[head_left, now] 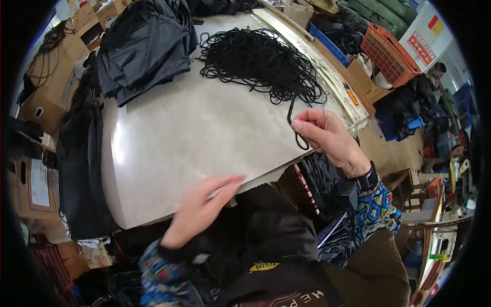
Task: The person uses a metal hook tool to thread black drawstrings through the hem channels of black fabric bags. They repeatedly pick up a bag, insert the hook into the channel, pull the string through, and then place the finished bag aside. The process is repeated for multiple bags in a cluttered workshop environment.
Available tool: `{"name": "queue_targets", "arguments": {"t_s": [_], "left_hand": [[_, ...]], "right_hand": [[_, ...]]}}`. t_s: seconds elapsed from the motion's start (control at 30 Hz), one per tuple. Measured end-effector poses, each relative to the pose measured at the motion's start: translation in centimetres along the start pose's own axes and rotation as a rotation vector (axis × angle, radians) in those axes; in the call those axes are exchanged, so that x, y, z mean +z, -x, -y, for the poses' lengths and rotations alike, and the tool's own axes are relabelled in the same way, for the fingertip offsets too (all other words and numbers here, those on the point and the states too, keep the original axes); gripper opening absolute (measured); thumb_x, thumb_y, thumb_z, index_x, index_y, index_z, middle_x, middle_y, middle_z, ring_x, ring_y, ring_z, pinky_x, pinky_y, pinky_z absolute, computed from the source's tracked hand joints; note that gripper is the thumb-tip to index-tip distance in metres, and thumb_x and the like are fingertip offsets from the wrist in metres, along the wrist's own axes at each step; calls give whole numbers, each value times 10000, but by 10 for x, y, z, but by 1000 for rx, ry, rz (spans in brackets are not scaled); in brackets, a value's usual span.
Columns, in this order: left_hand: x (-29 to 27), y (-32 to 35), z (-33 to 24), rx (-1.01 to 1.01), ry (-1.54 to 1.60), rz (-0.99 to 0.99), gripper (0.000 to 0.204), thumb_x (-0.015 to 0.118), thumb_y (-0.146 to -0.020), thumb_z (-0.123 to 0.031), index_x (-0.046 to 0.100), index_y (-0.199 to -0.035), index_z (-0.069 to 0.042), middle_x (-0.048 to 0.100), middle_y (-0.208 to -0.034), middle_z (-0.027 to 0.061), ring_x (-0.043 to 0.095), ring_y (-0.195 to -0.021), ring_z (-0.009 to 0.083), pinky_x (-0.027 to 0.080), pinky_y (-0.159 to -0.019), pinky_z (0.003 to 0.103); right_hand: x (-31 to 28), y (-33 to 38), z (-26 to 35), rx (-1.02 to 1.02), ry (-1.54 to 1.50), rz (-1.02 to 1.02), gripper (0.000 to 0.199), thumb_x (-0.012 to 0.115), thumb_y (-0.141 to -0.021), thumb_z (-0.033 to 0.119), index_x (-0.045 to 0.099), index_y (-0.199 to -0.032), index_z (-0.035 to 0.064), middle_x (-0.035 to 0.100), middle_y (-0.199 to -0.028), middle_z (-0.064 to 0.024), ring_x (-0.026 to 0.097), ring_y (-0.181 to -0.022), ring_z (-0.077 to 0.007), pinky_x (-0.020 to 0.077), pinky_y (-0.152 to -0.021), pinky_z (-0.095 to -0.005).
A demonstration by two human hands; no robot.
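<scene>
My right hand (327, 137) is at the right edge of the pale table (184, 133), pinching a single black cord (292, 120) that loops down from its fingers. That cord leads up toward a tangled pile of black cords (258, 60) on the far part of the table. My left hand (202, 207) is blurred at the table's near edge, fingers stretched out flat and apart, touching the edge and holding nothing. Dark fabric (266, 240) lies in my lap below the table.
A heap of dark folded garments (143, 43) covers the table's far left corner. More black cloth (82, 163) hangs off the left side. Cardboard boxes (43, 87) stand at the left. An orange crate (391, 53) and a blue crate (330, 43) sit at the right.
</scene>
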State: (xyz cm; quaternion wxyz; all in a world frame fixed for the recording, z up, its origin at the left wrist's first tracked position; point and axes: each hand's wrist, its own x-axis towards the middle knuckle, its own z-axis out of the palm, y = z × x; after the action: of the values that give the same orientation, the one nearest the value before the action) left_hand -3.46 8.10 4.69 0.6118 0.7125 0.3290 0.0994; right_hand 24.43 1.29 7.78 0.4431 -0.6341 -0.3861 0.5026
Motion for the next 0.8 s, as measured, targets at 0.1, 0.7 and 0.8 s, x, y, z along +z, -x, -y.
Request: {"name": "queue_targets", "arguments": {"t_s": [0.1, 0.7, 0.8], "left_hand": [[63, -54, -8, 225, 803, -56, 330, 468, -980, -180, 540, -1190, 63, 616, -1158, 93, 596, -1033, 189, 450, -917, 281], [-62, 128, 51, 617, 626, -984, 254, 490, -973, -272, 563, -1036, -37, 550, -770, 45, 519, -707, 136, 459, -655, 295], [-116, 180, 72, 691, 745, -1254, 271, 499, -968, -276, 576, -1093, -48, 559, -903, 30, 524, -798, 117, 446, -696, 253]], "right_hand": [[26, 18, 15, -159, 81, 158, 175, 585, -930, 192, 620, -965, 24, 584, -766, 36, 514, -694, -37, 417, -607, -201], [-74, -46, -121, -498, 939, -425, 213, 510, -828, 104, 603, -1001, 21, 631, -893, -210, 595, -833, -418, 483, -720, -476], [-92, -60, -104, -482, 852, -632, 182, 531, -875, 152, 615, -847, -8, 581, -737, -253, 583, -723, -426, 465, -640, -460]]}}
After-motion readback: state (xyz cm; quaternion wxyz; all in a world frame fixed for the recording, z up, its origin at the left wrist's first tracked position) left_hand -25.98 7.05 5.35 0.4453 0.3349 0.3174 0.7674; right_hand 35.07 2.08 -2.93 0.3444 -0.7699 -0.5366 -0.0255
